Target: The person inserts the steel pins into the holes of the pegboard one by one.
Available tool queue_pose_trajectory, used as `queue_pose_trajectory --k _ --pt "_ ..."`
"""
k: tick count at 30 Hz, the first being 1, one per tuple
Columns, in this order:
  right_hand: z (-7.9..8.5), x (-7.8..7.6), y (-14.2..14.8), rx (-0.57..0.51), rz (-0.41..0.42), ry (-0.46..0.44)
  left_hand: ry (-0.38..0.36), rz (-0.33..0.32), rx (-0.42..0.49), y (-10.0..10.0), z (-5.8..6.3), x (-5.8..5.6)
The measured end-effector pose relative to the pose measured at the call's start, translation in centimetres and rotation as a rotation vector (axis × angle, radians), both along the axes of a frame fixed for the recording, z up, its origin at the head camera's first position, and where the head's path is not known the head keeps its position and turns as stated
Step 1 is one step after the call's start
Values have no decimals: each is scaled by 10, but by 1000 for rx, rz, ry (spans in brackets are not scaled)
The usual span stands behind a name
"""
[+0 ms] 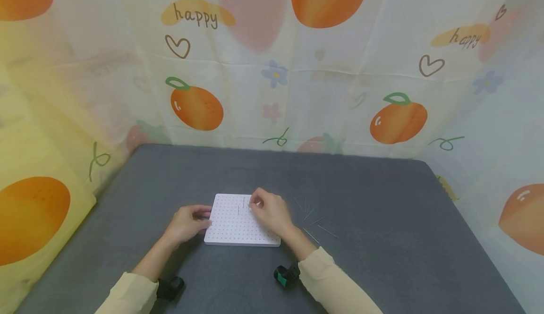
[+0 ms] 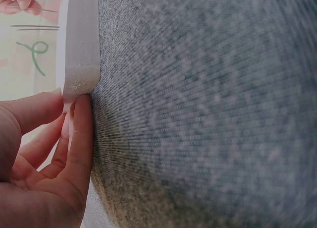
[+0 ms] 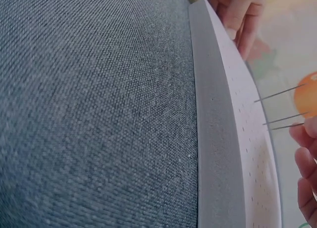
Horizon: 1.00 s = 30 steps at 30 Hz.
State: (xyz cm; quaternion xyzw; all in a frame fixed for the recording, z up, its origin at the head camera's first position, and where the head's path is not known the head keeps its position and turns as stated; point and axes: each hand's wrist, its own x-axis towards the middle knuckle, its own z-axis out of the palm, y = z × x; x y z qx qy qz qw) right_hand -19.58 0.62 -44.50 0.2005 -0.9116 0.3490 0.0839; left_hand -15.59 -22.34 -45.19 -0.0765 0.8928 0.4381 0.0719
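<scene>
A white pegboard (image 1: 231, 229) with rows of small holes lies flat on the grey table. My left hand (image 1: 187, 222) grips its left edge; in the left wrist view the thumb (image 2: 42, 109) is on the upper rim and the fingers (image 2: 81, 139) are against the side. Over the board's far right part, my right hand (image 1: 270, 214) pinches a thin metal pin (image 3: 287, 126) between thumb and forefinger, its lower end right at the board's surface. Two more pins stand upright in holes close by, one of them (image 3: 281, 93) farther from the fingers.
Several loose metal pins (image 1: 327, 231) are scattered on the table (image 1: 382, 257) right of the board, near my right forearm. Black bands with camera mounts (image 1: 286, 275) hang at both wrists. A printed curtain (image 1: 272, 92) rises behind the table's far edge and along both sides.
</scene>
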Motion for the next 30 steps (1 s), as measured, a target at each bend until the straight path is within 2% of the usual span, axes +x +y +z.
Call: queue_pose_trajectory --k 10,19,30 --pt "-2 -2 -4 41 -7 -21 -8 2 2 0 0 1" --pt "-2 -1 -6 66 19 20 -11 7 -6 -1 -1 0" --pt "-5 -2 -7 107 30 3 0 3 -11 -1 -1 1"
